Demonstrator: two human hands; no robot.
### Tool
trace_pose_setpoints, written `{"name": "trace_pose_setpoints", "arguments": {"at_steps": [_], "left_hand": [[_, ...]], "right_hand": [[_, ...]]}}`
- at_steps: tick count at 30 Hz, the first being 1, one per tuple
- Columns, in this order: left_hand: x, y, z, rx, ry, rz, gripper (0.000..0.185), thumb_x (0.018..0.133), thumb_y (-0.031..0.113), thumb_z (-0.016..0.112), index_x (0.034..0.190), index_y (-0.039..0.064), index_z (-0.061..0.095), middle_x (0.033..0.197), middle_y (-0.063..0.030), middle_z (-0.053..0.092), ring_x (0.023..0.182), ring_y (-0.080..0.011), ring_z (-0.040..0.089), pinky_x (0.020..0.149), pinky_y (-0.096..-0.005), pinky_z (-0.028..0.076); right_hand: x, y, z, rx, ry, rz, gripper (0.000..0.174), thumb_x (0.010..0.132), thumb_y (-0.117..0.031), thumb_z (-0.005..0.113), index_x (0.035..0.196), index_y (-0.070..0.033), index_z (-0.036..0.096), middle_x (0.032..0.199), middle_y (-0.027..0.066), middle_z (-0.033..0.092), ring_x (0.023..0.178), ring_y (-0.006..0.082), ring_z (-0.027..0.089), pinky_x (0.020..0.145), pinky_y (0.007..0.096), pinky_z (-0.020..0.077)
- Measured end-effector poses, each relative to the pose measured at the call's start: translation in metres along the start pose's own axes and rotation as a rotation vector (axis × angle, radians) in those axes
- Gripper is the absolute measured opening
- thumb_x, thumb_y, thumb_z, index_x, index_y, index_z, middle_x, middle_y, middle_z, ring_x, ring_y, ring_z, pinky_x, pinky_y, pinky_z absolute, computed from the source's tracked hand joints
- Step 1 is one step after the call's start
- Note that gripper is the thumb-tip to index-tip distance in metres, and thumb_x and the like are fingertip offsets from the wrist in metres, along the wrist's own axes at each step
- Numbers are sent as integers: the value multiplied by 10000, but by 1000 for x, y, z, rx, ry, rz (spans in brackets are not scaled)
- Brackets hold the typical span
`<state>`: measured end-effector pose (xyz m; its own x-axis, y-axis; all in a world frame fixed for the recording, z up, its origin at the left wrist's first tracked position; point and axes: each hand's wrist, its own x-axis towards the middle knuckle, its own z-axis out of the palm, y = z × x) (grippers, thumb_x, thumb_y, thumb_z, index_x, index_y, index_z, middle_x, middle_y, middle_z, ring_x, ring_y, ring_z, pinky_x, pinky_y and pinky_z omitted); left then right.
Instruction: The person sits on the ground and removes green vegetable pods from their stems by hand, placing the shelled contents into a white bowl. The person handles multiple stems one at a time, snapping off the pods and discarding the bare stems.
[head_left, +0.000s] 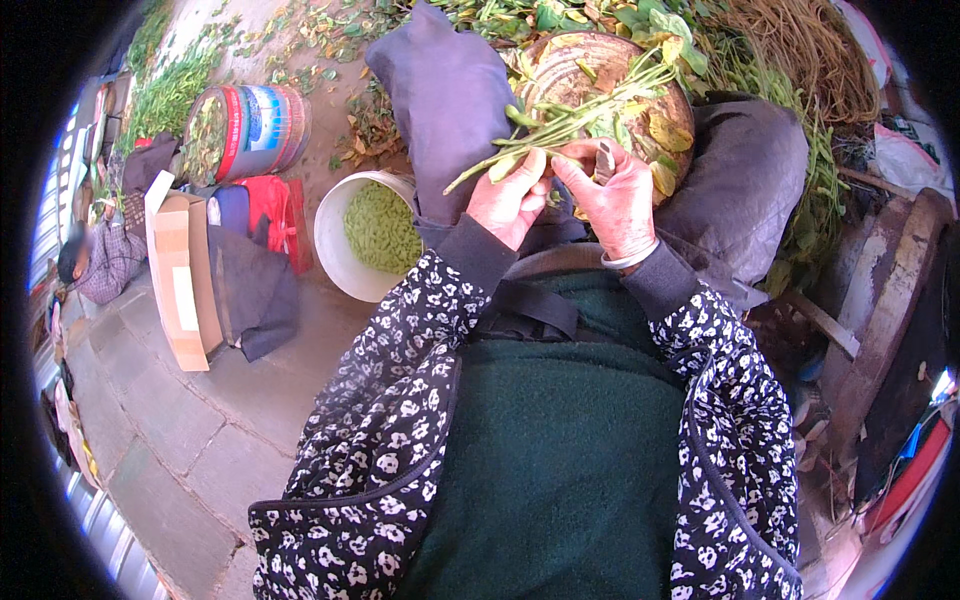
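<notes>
My left hand (511, 196) grips a bunch of green bean stalks (577, 116) with pods on them. The stalks slant from lower left to upper right across my lap. Close beside it, my right hand (613, 196) pinches at the same bunch with thumb and fingers. A small grey piece (604, 163) shows at the right hand's fingers; what it is cannot be told. Beyond the hands, between my knees, lies a round tan surface (570, 56) strewn with yellowed leaves (670, 133). A white bucket (334, 259) holding green pods or beans (382, 229) tilts in view left of my left hand.
Left are a printed pail (289, 131), a cardboard box (178, 300), dark cloth (255, 289) and a red bag (271, 214). A person (109, 266) is at far left. Dry stalks (810, 52) pile up at upper right. A weathered wooden piece (889, 277) stands at right.
</notes>
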<state>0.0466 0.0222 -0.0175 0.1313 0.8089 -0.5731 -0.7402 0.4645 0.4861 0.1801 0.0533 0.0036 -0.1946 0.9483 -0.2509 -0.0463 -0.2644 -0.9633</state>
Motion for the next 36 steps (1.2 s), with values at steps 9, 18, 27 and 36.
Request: {"name": "trace_pose_setpoints", "arguments": {"at_steps": [9, 18, 27, 36], "left_hand": [[-1, -1, 14, 344, 164, 106, 199, 895, 190, 532, 931, 2, 584, 729, 13, 518, 594, -37, 439, 458, -149, 322], [1, 0, 12, 513, 204, 255, 160, 837, 180, 612, 791, 26, 604, 624, 16, 542, 504, -48, 461, 425, -170, 330], [2, 12, 2, 346, 37, -32, 157, 895, 195, 513, 892, 39, 537, 718, 11, 508, 525, -25, 405, 423, -147, 275], [0, 23, -4, 402, -37, -64, 149, 872, 163, 550, 931, 26, 566, 701, 8, 517, 518, -29, 406, 405, -153, 270]], "right_hand": [[-10, 14, -21, -397, -207, -173, 182, 907, -138, 464, 944, 8, 566, 711, 76, 572, 624, 138, 533, 582, 300, 437], [-8, -5, -26, -110, -426, 170, 198, 881, -138, 506, 1000, 1, 582, 692, 27, 589, 509, 59, 490, 465, 210, 408], [5, -3, -30, -46, -520, 380, 228, 888, -210, 536, 1031, -39, 581, 776, -22, 593, 560, 7, 477, 429, 133, 324], [6, -1, -33, 159, -523, 501, 185, 885, -235, 542, 875, -56, 588, 708, -32, 561, 511, 10, 430, 410, 145, 304]]}}
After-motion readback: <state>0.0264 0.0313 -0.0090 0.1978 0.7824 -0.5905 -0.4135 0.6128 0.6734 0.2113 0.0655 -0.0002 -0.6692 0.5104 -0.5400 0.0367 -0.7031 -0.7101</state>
